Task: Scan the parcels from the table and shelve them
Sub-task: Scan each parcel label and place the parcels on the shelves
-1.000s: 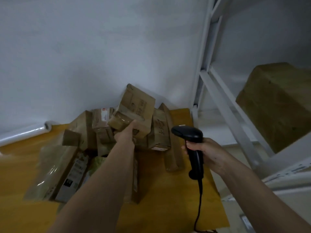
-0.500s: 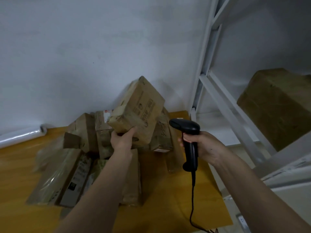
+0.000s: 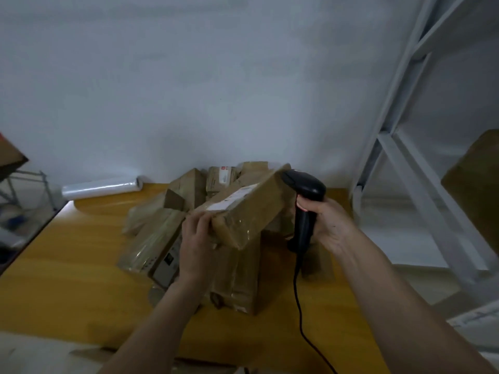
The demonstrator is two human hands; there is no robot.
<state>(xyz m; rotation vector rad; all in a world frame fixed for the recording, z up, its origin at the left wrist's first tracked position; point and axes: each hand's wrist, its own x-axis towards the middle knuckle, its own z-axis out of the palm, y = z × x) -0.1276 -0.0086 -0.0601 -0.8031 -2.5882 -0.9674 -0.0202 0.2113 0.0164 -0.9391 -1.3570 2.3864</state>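
Note:
My left hand (image 3: 195, 238) grips the near end of a brown taped cardboard parcel (image 3: 248, 211), lifted above the pile and tilted, its white label facing up. My right hand (image 3: 328, 222) holds a black corded barcode scanner (image 3: 303, 206) by the handle, its head right beside the parcel's far end. Under them, a heap of several cardboard parcels (image 3: 235, 276) lies on the yellow wooden table (image 3: 81, 279). The white metal shelf (image 3: 399, 168) stands to the right.
A roll of clear stretch film (image 3: 101, 187) lies at the table's back left against the wall. A large brown box (image 3: 475, 190) sits on the shelf at the right. The scanner's cable hangs down to the table's front edge. A metal rack stands at far left.
My left hand lifted the parcel off the pile, brought it nearer and turned its label upward. My right hand raised the scanner to the parcel's far end. The view shifted left.

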